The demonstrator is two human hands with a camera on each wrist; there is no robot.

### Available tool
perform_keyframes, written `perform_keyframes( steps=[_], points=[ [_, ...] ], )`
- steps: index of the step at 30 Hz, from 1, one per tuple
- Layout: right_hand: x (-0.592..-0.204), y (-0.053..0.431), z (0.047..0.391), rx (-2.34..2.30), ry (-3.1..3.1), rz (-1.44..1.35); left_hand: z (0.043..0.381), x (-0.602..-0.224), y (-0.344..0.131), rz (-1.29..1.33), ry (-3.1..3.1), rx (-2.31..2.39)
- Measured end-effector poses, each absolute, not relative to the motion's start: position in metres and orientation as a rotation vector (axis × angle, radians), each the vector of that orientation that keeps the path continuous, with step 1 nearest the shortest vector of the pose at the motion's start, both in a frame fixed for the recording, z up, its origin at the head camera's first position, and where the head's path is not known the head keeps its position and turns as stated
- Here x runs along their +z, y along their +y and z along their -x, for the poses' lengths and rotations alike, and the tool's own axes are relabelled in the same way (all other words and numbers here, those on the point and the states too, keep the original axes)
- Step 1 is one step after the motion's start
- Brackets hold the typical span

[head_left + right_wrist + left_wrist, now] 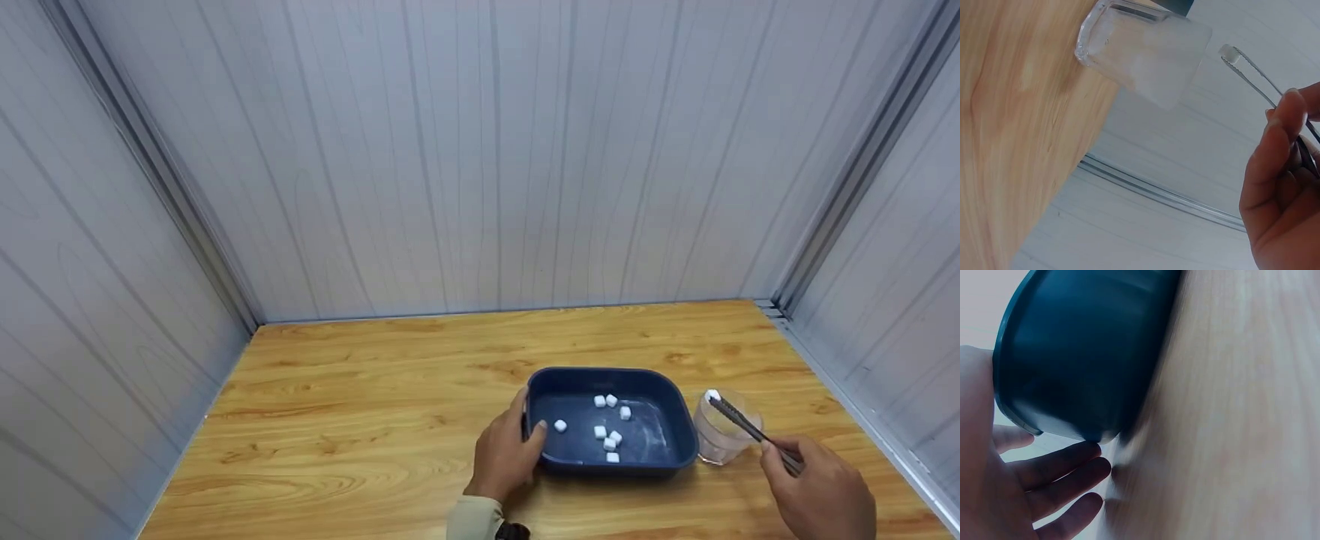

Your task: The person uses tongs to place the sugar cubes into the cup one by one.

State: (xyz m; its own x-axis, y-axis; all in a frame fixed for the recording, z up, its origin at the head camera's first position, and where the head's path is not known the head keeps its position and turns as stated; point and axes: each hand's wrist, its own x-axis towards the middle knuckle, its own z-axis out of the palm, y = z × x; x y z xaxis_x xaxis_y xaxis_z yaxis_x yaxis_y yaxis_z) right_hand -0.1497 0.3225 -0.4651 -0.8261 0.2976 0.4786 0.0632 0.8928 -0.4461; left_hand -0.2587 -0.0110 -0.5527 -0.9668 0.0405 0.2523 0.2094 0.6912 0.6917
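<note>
My left hand grips the left wall of a dark blue rectangular dish, thumb over the rim and fingers outside. In the left wrist view, the fingers lie against the dish's outer wall, close to the tabletop. Several small white cubes lie scattered on the dish's floor. Metal tweezers are pinched in my right hand. Their serrated tips hold one white cube, which is above the mouth of a clear glass in the right wrist view.
The glass stands upright close beside the dish's right side. Both are on a wood-grain table. Pale panel walls rise behind the table and at its left and right, with a metal rail along the right edge.
</note>
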Motion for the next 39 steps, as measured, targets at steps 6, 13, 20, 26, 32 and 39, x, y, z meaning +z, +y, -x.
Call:
perform_keyframes(
  steps=[6, 13, 20, 26, 32, 39],
  points=[
    [-0.469, 0.327, 0.15, 0.555, -2.499, 0.276, 0.259, -0.552, -0.011, 0.202, -2.691, -1.142],
    [-0.469, 0.331, 0.15, 0.558, -2.54, 0.293, 0.259, -0.553, -0.012, 0.212, -2.687, -1.132],
    [-0.467, 0.334, 0.151, 0.581, -2.599, 0.321, 0.259, -0.552, -0.011, 0.195, -2.714, -1.123],
    [-0.469, 0.335, 0.151, 0.589, -2.602, 0.31, 0.259, -0.551, -0.011, 0.197, -2.715, -1.129],
    [-0.471, 0.336, 0.152, 0.59, -2.602, 0.318, 0.259, -0.551, -0.011, 0.188, -2.716, -1.132],
    [-0.473, 0.337, 0.152, 0.588, -2.601, 0.321, 0.26, -0.551, -0.011, 0.192, -2.716, -1.139]
  ],
)
